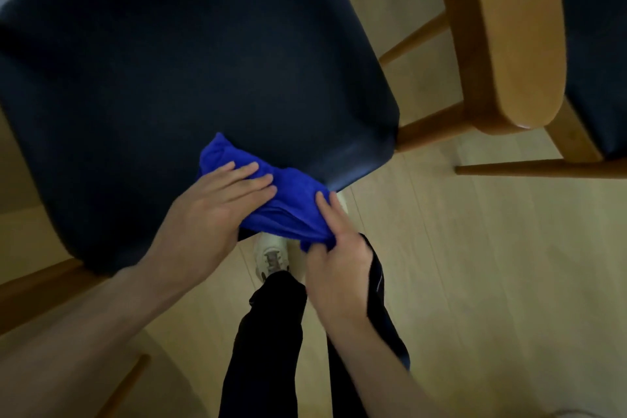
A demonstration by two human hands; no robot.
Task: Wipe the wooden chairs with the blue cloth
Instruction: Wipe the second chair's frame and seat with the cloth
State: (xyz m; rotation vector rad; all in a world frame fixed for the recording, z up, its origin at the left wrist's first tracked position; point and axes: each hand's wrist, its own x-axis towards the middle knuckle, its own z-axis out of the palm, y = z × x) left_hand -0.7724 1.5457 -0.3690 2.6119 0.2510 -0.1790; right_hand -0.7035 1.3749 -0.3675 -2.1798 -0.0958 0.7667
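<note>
A blue cloth lies bunched at the near edge of a chair's dark seat cushion. My left hand rests on the cloth's left part with straight fingers laid flat over it. My right hand pinches the cloth's right end, fingers curled round the fabric just off the seat edge. A second wooden chair stands to the right, with its curved backrest and dark seat in view.
Light wooden floor spreads below and to the right. My legs in dark trousers and a white shoe stand beside the seat's near corner. Wooden rungs of the right chair reach toward the middle. A wooden chair frame part shows at lower left.
</note>
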